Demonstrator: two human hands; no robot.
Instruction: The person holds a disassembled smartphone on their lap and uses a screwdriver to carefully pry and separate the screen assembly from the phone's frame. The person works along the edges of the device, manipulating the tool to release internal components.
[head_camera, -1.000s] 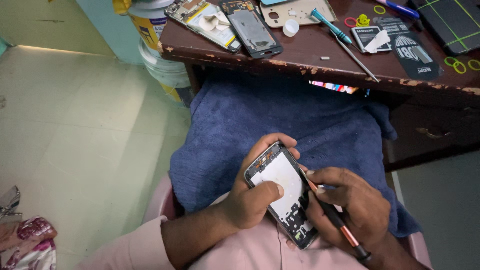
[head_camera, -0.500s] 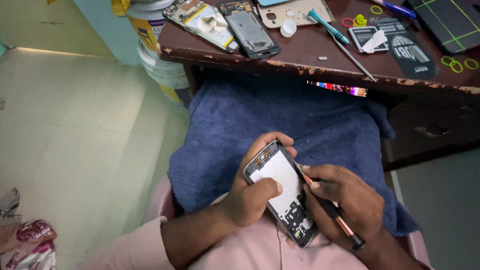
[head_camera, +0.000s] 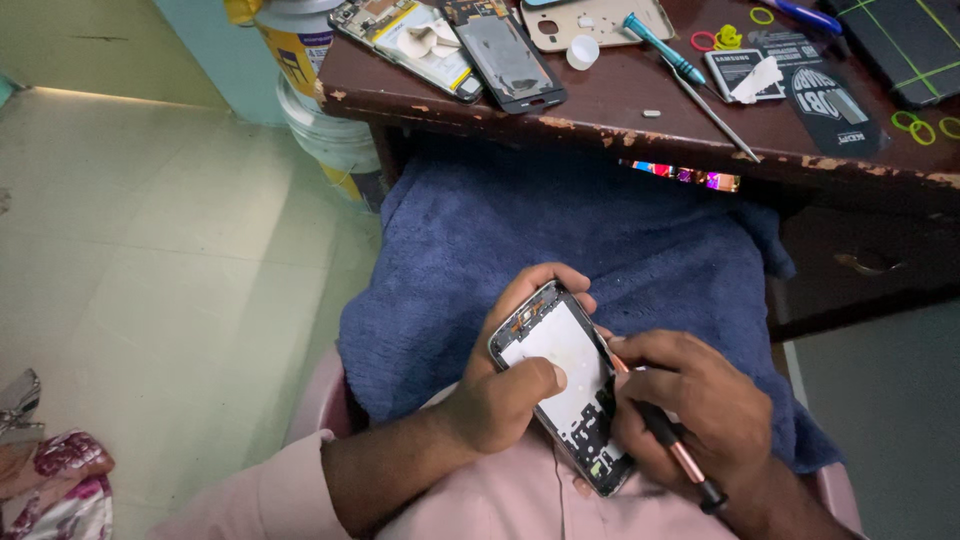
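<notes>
Floor left: patterned cloth (head_camera: 45, 480) at the near corner, a paint bucket (head_camera: 320, 110) by the worktop (head_camera: 600, 125) leg.

Worktop, far: an opened phone (head_camera: 405, 40), a second phone (head_camera: 505, 55) beside it, a loose back cover (head_camera: 595, 20), a teal screwdriver (head_camera: 660, 45), coloured rubber rings (head_camera: 725, 38), a battery (head_camera: 750, 75). All well apart from the hands.

Lap, near: blue towel (head_camera: 560, 250) spread over the knees. Left hand (head_camera: 505, 400) has its grip clamped on the phone frame (head_camera: 565, 385), thumb pressed on the white panel, fingers wrapped round the far edge. Frame is tilted, held above the towel, back already off, inner plate and dark lower board exposed.

Right hand (head_camera: 690, 410) has its grip closed round a thin tool (head_camera: 665, 440), tip touching the frame's right edge near the top.

Judgement: disassembly is well along, the shell open; work at the edge is in hand, and the inner parts look not yet lifted out.
</notes>
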